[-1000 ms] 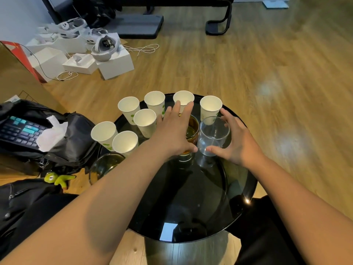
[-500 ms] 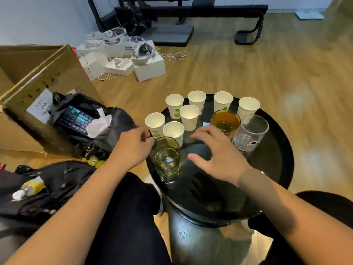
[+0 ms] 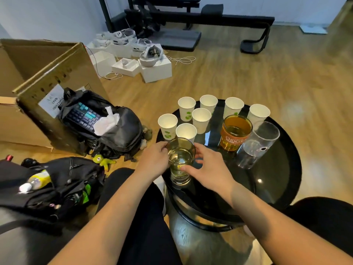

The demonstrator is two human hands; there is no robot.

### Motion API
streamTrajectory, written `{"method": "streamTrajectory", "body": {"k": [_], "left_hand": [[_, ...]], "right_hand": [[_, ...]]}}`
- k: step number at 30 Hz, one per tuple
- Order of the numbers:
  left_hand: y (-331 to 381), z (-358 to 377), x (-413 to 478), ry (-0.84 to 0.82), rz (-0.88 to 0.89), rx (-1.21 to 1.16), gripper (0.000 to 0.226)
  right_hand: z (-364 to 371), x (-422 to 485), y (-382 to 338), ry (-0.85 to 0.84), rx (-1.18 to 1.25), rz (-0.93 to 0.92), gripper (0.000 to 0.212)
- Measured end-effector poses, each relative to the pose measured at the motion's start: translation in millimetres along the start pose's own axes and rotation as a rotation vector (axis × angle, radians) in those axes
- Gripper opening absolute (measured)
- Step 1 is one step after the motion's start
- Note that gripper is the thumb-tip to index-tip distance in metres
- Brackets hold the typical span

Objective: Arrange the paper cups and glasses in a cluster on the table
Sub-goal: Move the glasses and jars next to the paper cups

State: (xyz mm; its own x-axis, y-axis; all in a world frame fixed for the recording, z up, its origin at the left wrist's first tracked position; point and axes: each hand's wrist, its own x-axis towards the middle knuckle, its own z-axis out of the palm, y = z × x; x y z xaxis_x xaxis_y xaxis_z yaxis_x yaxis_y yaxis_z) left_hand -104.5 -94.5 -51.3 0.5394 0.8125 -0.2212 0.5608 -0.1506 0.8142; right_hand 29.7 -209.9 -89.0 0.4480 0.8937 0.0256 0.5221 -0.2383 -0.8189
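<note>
On the round black glass table [image 3: 275, 180] stand several white paper cups [image 3: 201, 119] along the far and left rim. An amber printed glass [image 3: 235, 133] and a clear empty glass [image 3: 257, 144] stand side by side at the right. A greenish glass [image 3: 180, 160] with pale liquid stands near the table's left front edge. My left hand [image 3: 154, 159] grips its left side and my right hand [image 3: 208, 167] grips its right side, thumb across the front.
Left of the table on the wood floor lie a black backpack [image 3: 112, 134] holding a keyboard, a second black bag [image 3: 57, 186], and a cardboard box [image 3: 44, 88]. White boxes with headsets [image 3: 150, 54] sit farther back. My knees flank the table.
Both hands have closed in on the greenish glass; half a second ago the right hand hovered apart from it. Earlier they were at the amber and clear glasses. The view shifted left.
</note>
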Motion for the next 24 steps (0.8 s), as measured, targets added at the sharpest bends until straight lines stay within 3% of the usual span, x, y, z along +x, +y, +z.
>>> {"method": "streamTrajectory", "body": {"k": [6,9,12,17,24], "left_hand": [[16,13,-4,-0.162,-0.033,-0.203,0.063],[31,32,-5,-0.214,0.062,-0.034,0.046],[52,60,-7,-0.250,0.160,0.055,0.037],[79,103,-10,-0.344,0.211,0.059,0.049],[91,133,-8,-0.389,0.217,0.015,0.053]], "right_hand": [[-25,-15,13,0.061,-0.014,-0.008,0.085],[-50,-32,26,0.161,0.019,-0.004,0.074],[-77,-45,41,0.231,0.011,0.024,0.086],[-118,-57,63,0.282,-0.016,0.022,0.067],[-135,-62,94,0.331,0.045,0.061,0.067]]}}
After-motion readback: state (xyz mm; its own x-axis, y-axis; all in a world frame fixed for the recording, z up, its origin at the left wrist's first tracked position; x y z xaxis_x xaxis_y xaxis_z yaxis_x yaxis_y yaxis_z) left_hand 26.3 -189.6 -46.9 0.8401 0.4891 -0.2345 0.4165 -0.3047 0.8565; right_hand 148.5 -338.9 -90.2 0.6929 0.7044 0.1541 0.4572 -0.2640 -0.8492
